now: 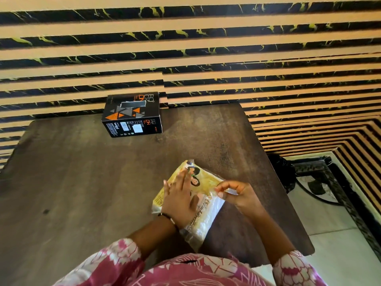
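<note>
A yellow and clear plastic packet (203,215) with printed pictures and script lettering lies flat on the dark wooden table (82,182), near its front right. My left hand (181,199) rests flat on the packet with straight fingers, pressing it down. My right hand (237,193) pinches the packet's right edge between thumb and fingers. A black cord sits on my left wrist.
A black and orange cardboard box (133,114) stands at the table's far edge against the striped wall (185,48). To the right, beyond the table's edge, a tiled floor (329,234) and a dark metal stand (313,178) are visible.
</note>
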A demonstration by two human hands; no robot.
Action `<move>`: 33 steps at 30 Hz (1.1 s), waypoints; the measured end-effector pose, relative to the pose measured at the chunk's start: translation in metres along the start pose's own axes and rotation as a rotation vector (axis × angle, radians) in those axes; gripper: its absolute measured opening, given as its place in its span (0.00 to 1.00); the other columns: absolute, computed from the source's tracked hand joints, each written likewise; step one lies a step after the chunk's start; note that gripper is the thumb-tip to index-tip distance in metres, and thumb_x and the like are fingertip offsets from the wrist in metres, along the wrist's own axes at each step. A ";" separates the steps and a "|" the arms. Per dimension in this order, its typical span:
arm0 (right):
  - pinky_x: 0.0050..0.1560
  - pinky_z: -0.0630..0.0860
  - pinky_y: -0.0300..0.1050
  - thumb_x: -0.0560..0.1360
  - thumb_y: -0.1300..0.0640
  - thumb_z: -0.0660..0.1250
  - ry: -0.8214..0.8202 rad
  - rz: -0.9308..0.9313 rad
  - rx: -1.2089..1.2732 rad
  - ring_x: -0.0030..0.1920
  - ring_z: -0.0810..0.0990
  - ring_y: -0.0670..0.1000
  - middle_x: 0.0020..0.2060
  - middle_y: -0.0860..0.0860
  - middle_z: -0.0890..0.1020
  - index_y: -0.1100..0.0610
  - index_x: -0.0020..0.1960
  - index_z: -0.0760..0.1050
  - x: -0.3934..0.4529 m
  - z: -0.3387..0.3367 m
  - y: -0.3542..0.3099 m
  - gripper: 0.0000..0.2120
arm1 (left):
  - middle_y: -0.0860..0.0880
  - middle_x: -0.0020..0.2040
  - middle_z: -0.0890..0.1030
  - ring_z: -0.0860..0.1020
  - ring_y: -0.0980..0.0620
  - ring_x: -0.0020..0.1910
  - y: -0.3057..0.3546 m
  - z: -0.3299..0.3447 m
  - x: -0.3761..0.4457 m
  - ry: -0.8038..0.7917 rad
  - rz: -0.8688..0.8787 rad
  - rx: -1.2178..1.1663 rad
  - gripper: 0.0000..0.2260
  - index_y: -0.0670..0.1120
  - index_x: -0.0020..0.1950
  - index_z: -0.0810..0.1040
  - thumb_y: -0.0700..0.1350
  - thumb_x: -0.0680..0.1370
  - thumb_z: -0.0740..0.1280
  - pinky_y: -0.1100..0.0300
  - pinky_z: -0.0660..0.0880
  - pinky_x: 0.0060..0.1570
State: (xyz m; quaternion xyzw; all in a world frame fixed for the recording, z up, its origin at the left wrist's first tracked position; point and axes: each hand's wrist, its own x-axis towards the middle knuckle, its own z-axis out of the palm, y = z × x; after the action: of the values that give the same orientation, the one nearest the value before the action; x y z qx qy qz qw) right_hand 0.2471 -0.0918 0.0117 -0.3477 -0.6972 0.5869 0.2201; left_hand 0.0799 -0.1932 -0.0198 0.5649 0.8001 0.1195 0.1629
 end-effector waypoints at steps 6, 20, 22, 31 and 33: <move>0.51 0.70 0.24 0.70 0.69 0.69 -0.033 0.046 -0.019 0.43 0.80 0.39 0.36 0.49 0.80 0.54 0.56 0.77 -0.006 0.002 -0.005 0.18 | 0.47 0.72 0.67 0.65 0.45 0.71 -0.026 0.022 -0.017 -0.059 0.141 0.173 0.31 0.46 0.72 0.61 0.61 0.78 0.37 0.43 0.46 0.69; 0.47 0.79 0.38 0.71 0.74 0.62 -0.130 0.114 -0.307 0.39 0.82 0.44 0.32 0.46 0.83 0.52 0.33 0.80 -0.034 -0.032 -0.008 0.19 | 0.50 0.78 0.42 0.40 0.47 0.76 -0.026 -0.028 0.039 -0.139 0.068 0.351 0.26 0.50 0.76 0.42 0.52 0.81 0.49 0.36 0.35 0.70; 0.47 0.77 0.36 0.70 0.73 0.63 -0.044 0.070 -0.341 0.38 0.82 0.43 0.33 0.46 0.83 0.51 0.34 0.80 -0.033 -0.032 -0.008 0.19 | 0.49 0.78 0.43 0.41 0.47 0.76 -0.012 -0.023 0.031 -0.153 0.099 0.270 0.28 0.48 0.76 0.42 0.54 0.80 0.51 0.37 0.37 0.71; 0.41 0.72 0.25 0.71 0.70 0.64 -0.051 -0.049 -0.374 0.41 0.79 0.36 0.38 0.41 0.82 0.52 0.41 0.80 -0.022 -0.003 -0.018 0.14 | 0.48 0.76 0.58 0.57 0.46 0.74 0.019 -0.012 -0.020 -0.172 0.211 0.056 0.37 0.53 0.71 0.63 0.71 0.68 0.51 0.46 0.55 0.72; 0.42 0.71 0.24 0.71 0.65 0.66 -0.045 -0.044 -0.409 0.42 0.79 0.36 0.39 0.39 0.81 0.52 0.43 0.81 -0.026 0.000 -0.015 0.09 | 0.49 0.74 0.62 0.60 0.47 0.72 0.018 -0.015 -0.024 -0.156 0.233 0.074 0.32 0.52 0.69 0.67 0.66 0.69 0.53 0.51 0.58 0.71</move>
State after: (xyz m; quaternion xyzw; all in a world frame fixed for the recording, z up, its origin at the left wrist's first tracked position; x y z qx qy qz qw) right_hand 0.2614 -0.1119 0.0286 -0.3566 -0.8141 0.4358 0.1421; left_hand 0.0971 -0.2099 0.0037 0.6669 0.7180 0.0636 0.1888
